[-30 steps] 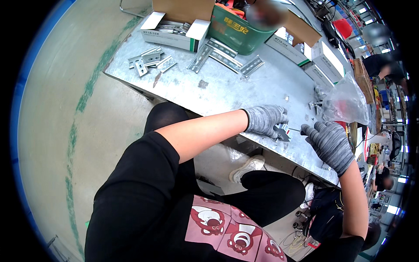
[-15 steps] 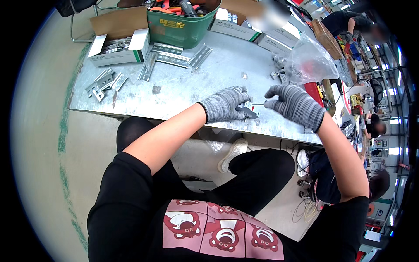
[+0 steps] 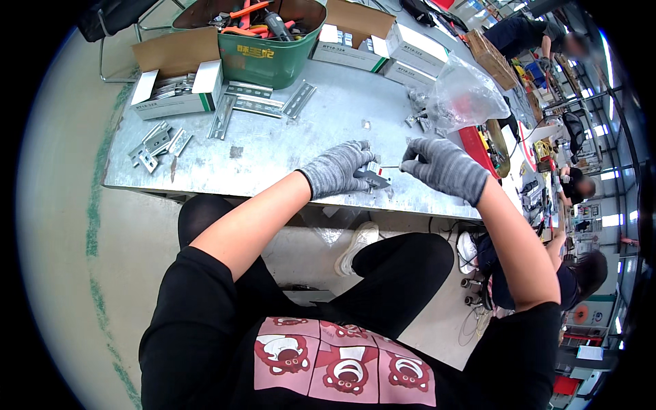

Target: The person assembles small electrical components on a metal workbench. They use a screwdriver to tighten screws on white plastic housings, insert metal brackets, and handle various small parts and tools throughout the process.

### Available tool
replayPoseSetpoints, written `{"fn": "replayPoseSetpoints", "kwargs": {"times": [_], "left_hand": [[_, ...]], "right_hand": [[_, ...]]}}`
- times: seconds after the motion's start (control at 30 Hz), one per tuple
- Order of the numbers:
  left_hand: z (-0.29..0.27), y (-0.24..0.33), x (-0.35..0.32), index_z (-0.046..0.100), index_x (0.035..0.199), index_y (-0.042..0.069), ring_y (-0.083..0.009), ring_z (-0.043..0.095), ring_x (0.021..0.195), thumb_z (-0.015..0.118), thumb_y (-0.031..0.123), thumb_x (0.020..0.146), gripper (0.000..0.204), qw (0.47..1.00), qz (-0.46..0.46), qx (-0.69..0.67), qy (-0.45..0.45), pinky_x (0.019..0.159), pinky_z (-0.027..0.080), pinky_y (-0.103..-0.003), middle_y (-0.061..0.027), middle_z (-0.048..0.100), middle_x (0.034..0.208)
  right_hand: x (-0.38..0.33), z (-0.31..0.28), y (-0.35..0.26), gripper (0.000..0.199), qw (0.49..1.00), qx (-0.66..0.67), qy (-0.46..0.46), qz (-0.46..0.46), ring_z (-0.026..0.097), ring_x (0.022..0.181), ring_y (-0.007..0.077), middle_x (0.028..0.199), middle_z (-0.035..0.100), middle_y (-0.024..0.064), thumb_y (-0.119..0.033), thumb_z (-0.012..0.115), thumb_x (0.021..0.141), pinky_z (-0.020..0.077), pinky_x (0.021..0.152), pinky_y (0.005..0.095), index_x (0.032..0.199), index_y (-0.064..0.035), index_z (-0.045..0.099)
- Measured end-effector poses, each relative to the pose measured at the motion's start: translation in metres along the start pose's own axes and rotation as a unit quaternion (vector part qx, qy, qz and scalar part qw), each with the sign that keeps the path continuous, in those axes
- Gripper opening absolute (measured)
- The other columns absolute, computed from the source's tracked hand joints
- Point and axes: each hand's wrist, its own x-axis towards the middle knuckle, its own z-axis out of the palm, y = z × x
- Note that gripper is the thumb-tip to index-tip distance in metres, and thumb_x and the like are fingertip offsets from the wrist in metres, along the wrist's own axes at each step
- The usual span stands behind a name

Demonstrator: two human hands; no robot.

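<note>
My left hand [image 3: 335,171], in a grey knitted glove, is closed round a small block-shaped part [image 3: 372,175] near the table's front edge. The part is grey and white with a spot of red and a flat metal piece at its lower side. From my gloved right hand [image 3: 447,169], a thin screwdriver shaft [image 3: 391,167] points left at the part, its tip at or very close to it. The fingers are curled round the screwdriver's handle, which they hide.
Metal rail pieces [image 3: 258,104] and bent brackets [image 3: 157,142] lie on the metal table [image 3: 273,147]. Behind stand an opened carton [image 3: 174,102], a green tool bin [image 3: 263,65] and more cartons [image 3: 352,56]. A clear plastic bag [image 3: 471,96] and red tray [image 3: 476,147] lie right.
The whole view has shifted slightly, so the table and both hands appear further left. Both hands keep their grip, and the screwdriver stays pointed at the part.
</note>
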Motion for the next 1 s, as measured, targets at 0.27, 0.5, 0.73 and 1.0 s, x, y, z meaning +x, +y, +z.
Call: {"fn": "replayPoseSetpoints", "kwargs": {"times": [0.27, 0.5, 0.73, 1.0], "left_hand": [[-0.009, 0.003, -0.008, 0.050, 0.135, 0.002, -0.0358, 0.042, 0.131, 0.075, 0.033, 0.079, 0.069, 0.999, -0.040, -0.025, -0.019, 0.112, 0.033, -0.039, -0.0227, 0.045, 0.141], [-0.006, 0.007, -0.006, 0.052, 0.131, 0.002, -0.0367, 0.044, 0.129, 0.074, 0.033, 0.079, 0.064, 0.999, -0.036, -0.004, -0.010, 0.111, 0.035, -0.041, -0.0234, 0.046, 0.139], [-0.009, 0.005, -0.005, 0.055, 0.126, 0.003, -0.0379, 0.046, 0.126, 0.074, 0.033, 0.079, 0.059, 1.000, -0.019, -0.002, 0.002, 0.109, 0.037, -0.041, -0.0246, 0.048, 0.136], [0.012, 0.000, 0.007, 0.059, 0.121, 0.008, -0.0400, 0.051, 0.118, 0.076, 0.033, 0.079, 0.052, 0.997, -0.024, -0.060, 0.037, 0.103, 0.042, -0.041, -0.0238, 0.054, 0.127]], "right_hand": [[-0.065, -0.005, 0.002, 0.021, 0.960, 0.165, 0.209, -0.087, 0.063, 0.077, 0.0218, 0.084, 0.062, 0.0105, 0.006, 0.066, 0.078, 0.0521, 0.071, 0.0318, 0.098, -0.0011, 0.067], [-0.058, 0.025, -0.003, 0.018, 0.942, 0.115, 0.285, -0.137, 0.058, 0.082, 0.0302, 0.084, 0.059, 0.0113, 0.003, 0.070, 0.074, 0.0491, 0.075, 0.0400, 0.090, -0.0045, 0.067], [-0.048, 0.042, -0.005, 0.019, 0.953, 0.026, 0.276, -0.119, 0.058, 0.090, 0.0315, 0.091, 0.059, 0.0111, -0.009, 0.069, 0.077, 0.0477, 0.084, 0.0423, 0.095, -0.0082, 0.067], [-0.049, 0.029, 0.003, 0.033, 0.968, -0.028, 0.201, -0.150, 0.061, 0.103, 0.0368, 0.106, 0.059, 0.0193, -0.004, 0.061, 0.076, 0.0492, 0.086, 0.0452, 0.109, -0.0057, 0.058]]}}
